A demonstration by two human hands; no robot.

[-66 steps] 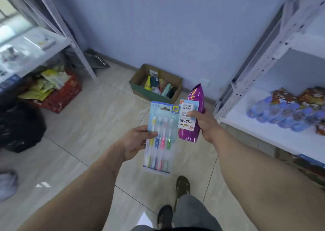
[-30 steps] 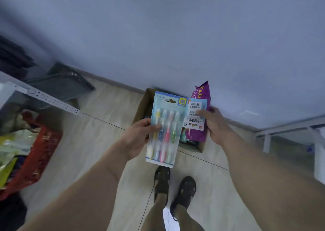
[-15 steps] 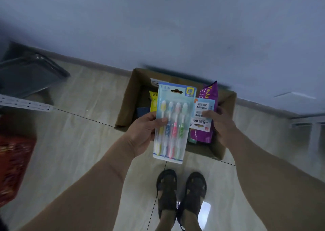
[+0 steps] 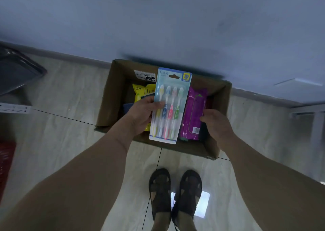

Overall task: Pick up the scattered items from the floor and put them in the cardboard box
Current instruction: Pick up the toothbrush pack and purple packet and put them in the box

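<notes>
While the toothbrush pack [image 4: 169, 107] hangs over the open cardboard box [image 4: 223, 97], my left hand [image 4: 140, 115] pinches its left edge, thumb across the front of the blister card. The card is held nearly flat, its hang-hole end toward the wall, its lower edge overlapping the box's near rim. To its right the purple snack bag [image 4: 193, 114] lies inside the box, barcode up; my right hand [image 4: 216, 123] sits at the bag's right edge, fingers bent toward it, but whether that grip clasps the bag or merely touches it I cannot tell. A yellow packet [image 4: 140, 91] is in the box's left part, partly hidden by my left hand, with a dark blue item under it that I cannot identify. A white label [image 4: 144, 76] is stuck on the box's far inner wall.

The step in hand, as I judge it, is dropping both items. To do it well I would carry the pack a little farther from me so that its whole outline clears the near rim, lower it onto the packets, then release, lest the stiff card catch the rim and tip onto the tiled floor [image 4: 61, 98]. My sandalled feet [image 4: 175, 192] stand just short of the box.
</notes>
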